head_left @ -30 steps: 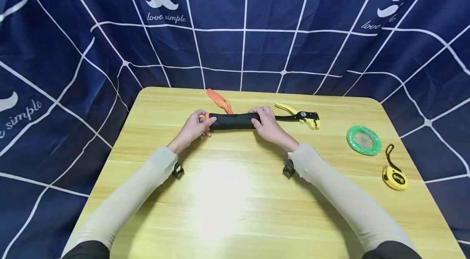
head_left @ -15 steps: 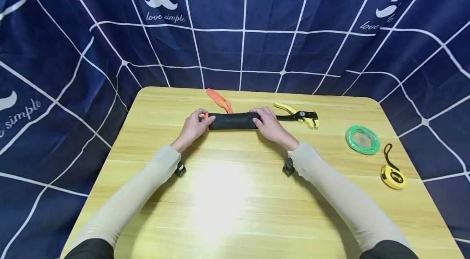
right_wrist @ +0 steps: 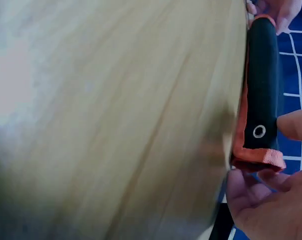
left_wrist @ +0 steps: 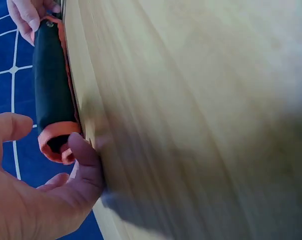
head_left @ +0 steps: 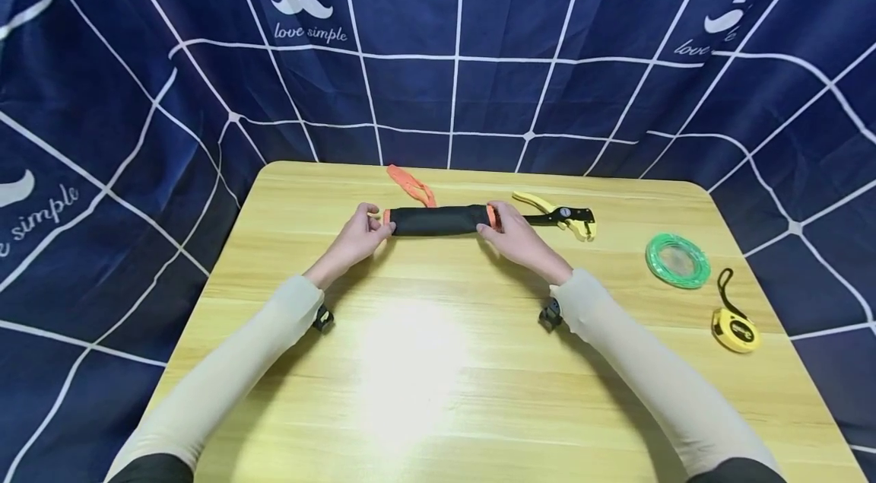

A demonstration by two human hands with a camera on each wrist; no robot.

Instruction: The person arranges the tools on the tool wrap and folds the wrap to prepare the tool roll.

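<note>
A black fabric roll (head_left: 438, 219) with orange trim lies across the far middle of the wooden table (head_left: 438, 361). My left hand (head_left: 361, 233) holds its left end (left_wrist: 58, 142) between thumb and fingers. My right hand (head_left: 509, 228) holds the right end, where an orange edge and a metal eyelet (right_wrist: 259, 131) show. The roll (right_wrist: 263, 80) runs between both hands in each wrist view. An orange strap (head_left: 409, 183) trails from the roll toward the back of the table.
Yellow-handled pliers (head_left: 557, 215) lie just right of my right hand. A green tape ring (head_left: 677, 260) and a yellow tape measure (head_left: 735, 330) sit near the right edge. A blue grid-patterned cloth (head_left: 452, 49) surrounds the table.
The roll has moved a little farther from me. My right hand has slid off the black fabric to its right end, so the orange edge there now shows.
</note>
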